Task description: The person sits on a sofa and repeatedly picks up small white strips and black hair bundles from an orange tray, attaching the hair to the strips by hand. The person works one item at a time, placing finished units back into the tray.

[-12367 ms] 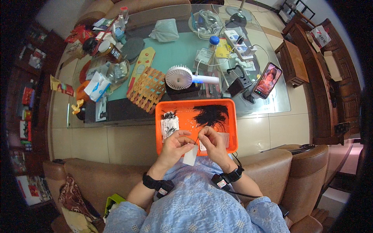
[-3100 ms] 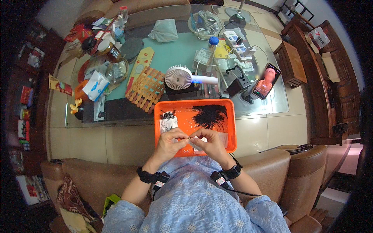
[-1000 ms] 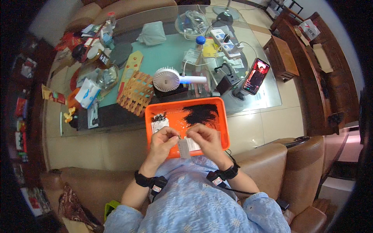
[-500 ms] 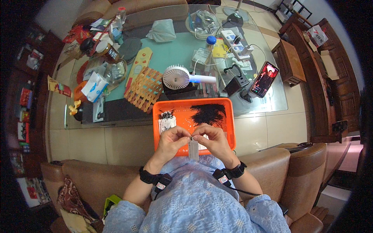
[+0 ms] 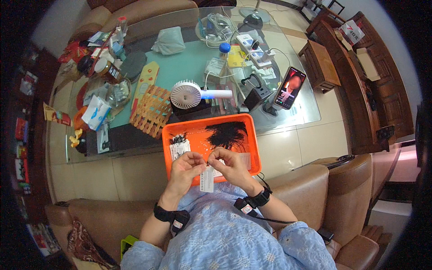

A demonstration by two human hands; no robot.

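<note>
A white hang tag (image 5: pixel 207 181) with fine print dangles between my two hands, over the near rim of an orange plastic tray (image 5: pixel 200 135). My left hand (image 5: pixel 185 172) pinches the tag's upper end between thumb and finger. Close beside it, my right hand (image 5: pixel 231 167) is closed in a pinch at a small dark piece of string at the tag's top. The string's ends are too fine to make out. Inside the tray, a heap of loose black strings (image 5: pixel 227 134) lies at the far right, and a stack of white tags with black strings (image 5: pixel 180 147) at the left.
A glass table beyond the tray bears a white handheld fan (image 5: pixel 186 94), a wooden lattice mat (image 5: pixel 152 110), a propped phone (image 5: pixel 289 87), a black charger block (image 5: pixel 256 97) and a power strip (image 5: pixel 254 51). Brown leather seating (image 5: pixel 301 186) flanks me.
The whole view has swung, so the tray and table sit farther left in it. My fingertips stay together at the tag's top, and the tag now shows its printed face more plainly.
</note>
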